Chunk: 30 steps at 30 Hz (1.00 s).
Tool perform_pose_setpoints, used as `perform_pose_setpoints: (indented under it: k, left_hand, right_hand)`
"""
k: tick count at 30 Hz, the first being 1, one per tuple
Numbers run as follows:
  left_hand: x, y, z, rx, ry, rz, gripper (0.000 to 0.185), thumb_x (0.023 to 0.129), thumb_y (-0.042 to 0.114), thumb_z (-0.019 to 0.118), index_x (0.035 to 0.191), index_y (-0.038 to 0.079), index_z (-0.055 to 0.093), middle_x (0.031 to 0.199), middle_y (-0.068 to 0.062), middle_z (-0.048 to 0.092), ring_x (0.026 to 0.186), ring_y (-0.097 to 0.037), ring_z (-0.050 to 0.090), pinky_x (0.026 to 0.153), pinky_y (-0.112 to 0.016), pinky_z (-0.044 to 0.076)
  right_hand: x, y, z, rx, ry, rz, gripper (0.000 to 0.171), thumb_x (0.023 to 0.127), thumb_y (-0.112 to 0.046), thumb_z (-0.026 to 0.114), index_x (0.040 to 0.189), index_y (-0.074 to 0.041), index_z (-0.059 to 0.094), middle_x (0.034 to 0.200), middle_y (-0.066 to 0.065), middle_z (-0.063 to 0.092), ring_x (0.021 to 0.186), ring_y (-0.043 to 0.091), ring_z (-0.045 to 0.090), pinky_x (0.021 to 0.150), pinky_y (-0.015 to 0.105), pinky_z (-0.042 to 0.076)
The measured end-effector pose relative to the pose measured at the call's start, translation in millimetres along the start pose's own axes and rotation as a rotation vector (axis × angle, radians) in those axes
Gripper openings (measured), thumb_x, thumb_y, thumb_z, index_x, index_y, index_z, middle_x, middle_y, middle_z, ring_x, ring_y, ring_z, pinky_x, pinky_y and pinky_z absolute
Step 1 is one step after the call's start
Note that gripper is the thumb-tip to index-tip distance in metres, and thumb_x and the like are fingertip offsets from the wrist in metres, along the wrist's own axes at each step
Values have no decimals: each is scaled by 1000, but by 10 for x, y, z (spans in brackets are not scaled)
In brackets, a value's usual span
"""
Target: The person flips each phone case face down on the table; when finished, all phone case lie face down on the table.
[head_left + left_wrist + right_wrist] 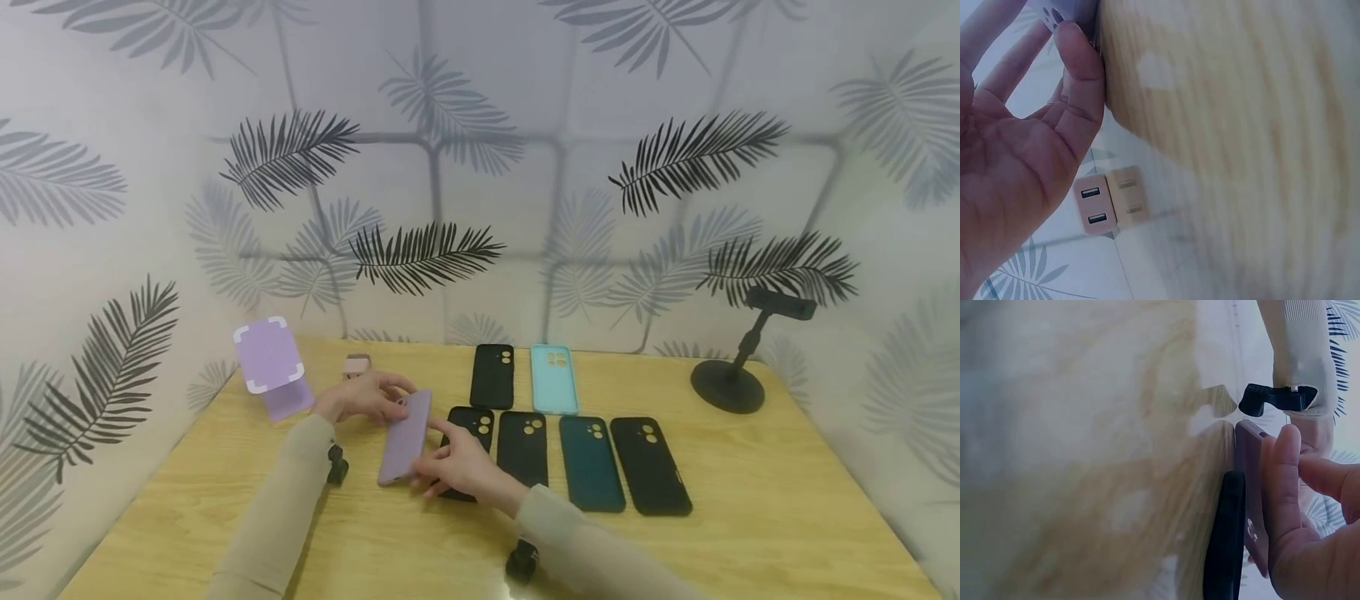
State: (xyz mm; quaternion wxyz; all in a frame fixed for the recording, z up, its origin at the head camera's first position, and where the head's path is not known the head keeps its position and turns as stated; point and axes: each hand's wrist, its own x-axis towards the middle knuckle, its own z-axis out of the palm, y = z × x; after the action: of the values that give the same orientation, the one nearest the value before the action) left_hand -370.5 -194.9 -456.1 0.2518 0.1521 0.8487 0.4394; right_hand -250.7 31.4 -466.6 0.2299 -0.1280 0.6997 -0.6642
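Observation:
A purple phone case (405, 437) is tilted between my two hands, just left of a black phone case (467, 421). Whether a phone is inside it, I cannot tell. My left hand (365, 397) pinches it by the upper end, the thumb close to the camera holes. At the lower right edge my right hand (468, 465) holds it, some fingertips hidden. The right wrist view shows the purple case (1254, 487) beside and partly behind a dark case edge (1225, 537). Behind the left hand stands a pink charger block (1095, 205) with two USB slots.
Black cases (492, 377) (523, 448) (651, 467), a light blue case (553, 379) and a teal case (592, 464) lie in two rows. A purple stand (270, 358) is at the left. A black phone holder (727, 385) stands back right on the wooden table (787, 500).

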Motion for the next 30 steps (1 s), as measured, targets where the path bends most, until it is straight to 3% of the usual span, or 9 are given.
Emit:
perform_pose_setpoints:
  k: [11,19,26,30]
  left_hand:
    - [-3,9,24,120,28,-7,39,84,16,78,121,13,64,124,-19,61,90,-18,61,66,-29,54]
    - [13,57,39,166,28,-8,37,84,11,77,118,9,64,123,-20,61,92,-20,59,67,-27,52]
    - [22,60,48,165,31,-32,37,84,11,77,119,8,63,126,-20,59,95,-20,58,67,-27,52]
    - [22,61,53,158,36,-39,38,84,11,77,118,8,63,124,-19,60,96,-21,57,68,-27,51]
  right_hand:
    - [47,-14,46,-30,-8,99,75,91,-3,68,152,0,25,84,22,73,62,20,71,56,33,60]
    - [72,1,21,-40,-42,132,64,92,-5,66,148,-1,34,84,21,73,61,17,70,52,30,59]
    - [60,-28,-25,-60,-86,174,32,95,-9,64,123,6,57,89,20,73,67,20,72,53,28,59]
    - [23,-60,-67,-76,-98,168,34,95,-11,63,123,9,60,90,20,73,67,20,72,57,31,60]
